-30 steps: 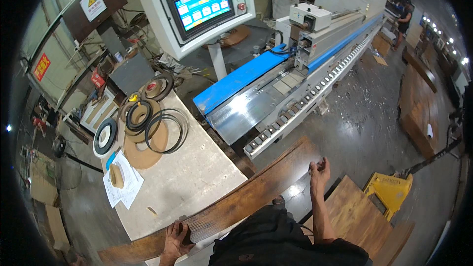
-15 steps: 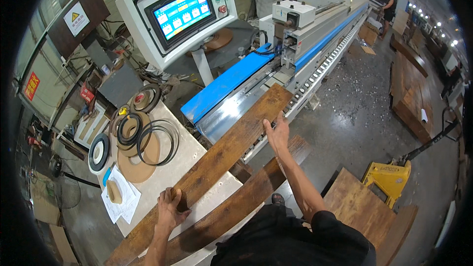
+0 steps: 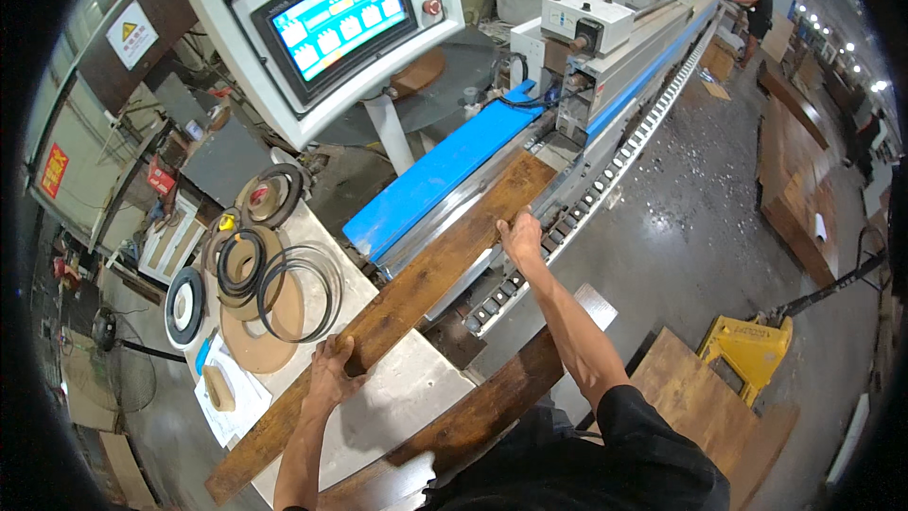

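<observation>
A long brown wooden board [image 3: 437, 272] runs slantwise from the near left, over the pale worktable [image 3: 402, 409], to the bed of a long machine. Around the board's near edge, toward its lower end, my left hand [image 3: 331, 374] is closed, with the thumb below the edge. Farther up, my right hand [image 3: 520, 239] grips the same edge close to the far end. That end lies on the machine bed beside a blue cover [image 3: 445, 168], in front of a white and grey machine head [image 3: 588, 24]. A second brown board [image 3: 478, 407] lies nearer my body, partly behind my right forearm.
Rolls of edging tape [image 3: 241, 265] and papers [image 3: 236, 402] lie on the worktable's left side. A control panel [image 3: 336, 28] with a lit screen stands beyond. Along the machine's right runs a chain track [image 3: 605, 185]. A yellow pallet truck [image 3: 747, 350] and stacked boards [image 3: 686, 407] stand right.
The held board has shifted left against the machine bed, exposing more of the chain track beside it. Both hands keep their hold, and my view has shifted slightly.
</observation>
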Tool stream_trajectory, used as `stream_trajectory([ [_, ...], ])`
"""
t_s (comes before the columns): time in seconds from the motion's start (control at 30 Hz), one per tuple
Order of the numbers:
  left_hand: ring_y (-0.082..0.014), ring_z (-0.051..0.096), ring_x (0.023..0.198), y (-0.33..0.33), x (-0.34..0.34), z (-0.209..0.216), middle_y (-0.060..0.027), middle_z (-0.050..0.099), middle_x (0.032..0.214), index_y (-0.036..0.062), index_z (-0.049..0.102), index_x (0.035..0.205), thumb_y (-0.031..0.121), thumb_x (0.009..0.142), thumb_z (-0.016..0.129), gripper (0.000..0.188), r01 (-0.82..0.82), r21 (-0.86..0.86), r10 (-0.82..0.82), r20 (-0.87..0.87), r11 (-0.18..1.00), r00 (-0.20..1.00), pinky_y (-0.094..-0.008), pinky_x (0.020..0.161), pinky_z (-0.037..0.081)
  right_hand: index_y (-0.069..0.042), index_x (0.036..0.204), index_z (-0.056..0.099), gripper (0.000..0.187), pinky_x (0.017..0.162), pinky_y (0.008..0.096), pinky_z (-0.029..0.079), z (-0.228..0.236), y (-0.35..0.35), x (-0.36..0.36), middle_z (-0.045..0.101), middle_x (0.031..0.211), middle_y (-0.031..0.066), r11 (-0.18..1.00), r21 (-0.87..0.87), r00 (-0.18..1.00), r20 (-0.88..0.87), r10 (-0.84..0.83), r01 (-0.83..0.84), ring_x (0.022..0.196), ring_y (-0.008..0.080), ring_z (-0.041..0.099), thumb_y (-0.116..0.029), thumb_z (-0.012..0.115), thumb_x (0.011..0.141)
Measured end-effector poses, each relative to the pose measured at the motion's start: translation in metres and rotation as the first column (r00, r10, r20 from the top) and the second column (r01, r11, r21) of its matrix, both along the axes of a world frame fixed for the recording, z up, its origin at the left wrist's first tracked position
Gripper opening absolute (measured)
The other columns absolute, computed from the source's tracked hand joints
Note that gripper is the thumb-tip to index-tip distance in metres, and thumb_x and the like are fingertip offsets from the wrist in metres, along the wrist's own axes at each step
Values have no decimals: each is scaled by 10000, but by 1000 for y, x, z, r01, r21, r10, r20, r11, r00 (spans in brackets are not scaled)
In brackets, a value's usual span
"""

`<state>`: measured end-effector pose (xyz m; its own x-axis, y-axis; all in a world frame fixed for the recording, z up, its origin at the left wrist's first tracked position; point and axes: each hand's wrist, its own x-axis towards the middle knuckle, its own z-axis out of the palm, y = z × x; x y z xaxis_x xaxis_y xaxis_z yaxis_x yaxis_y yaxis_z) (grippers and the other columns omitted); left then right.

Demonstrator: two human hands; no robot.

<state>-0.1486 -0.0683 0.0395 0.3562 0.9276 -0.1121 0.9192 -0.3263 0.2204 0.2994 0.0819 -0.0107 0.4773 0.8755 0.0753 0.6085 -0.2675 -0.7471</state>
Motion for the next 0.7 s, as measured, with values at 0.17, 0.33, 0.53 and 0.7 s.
stream_trajectory([
  [0.17,-443,362,1394,14,12,-7,-246,295,1581,86,502,1461,239,680,867,876,62,62,-52,-145,996,988,-539,1160,287,243,1192,479,624,813,511,540,-6,9,4,669,961,354,1000,10,1000,15,16,-16,941,505,660,-237,747,897],
  [0.33,-391,289,1486,44,101,-14,-189,337,1599,65,530,1439,241,864,764,645,216,319,-299,240,923,924,-553,1175,277,240,1201,449,608,803,501,546,-7,13,-5,670,956,352,997,20,997,28,-69,69,921,483,675,-234,710,922],
  [0.53,-395,380,1441,93,152,-46,-174,433,1553,40,579,1396,191,922,703,513,211,391,-341,299,896,891,-544,1163,324,272,1235,411,645,758,493,551,-8,15,1,664,906,357,999,35,998,53,-22,21,889,494,675,-224,691,932],
  [0.7,-390,390,1436,90,155,-47,-168,462,1533,42,621,1353,184,920,705,464,184,375,-310,312,909,898,-552,1169,315,284,1215,415,649,733,504,556,-6,14,-2,658,900,367,999,54,1000,20,-4,3,872,497,679,-225,696,927],
])
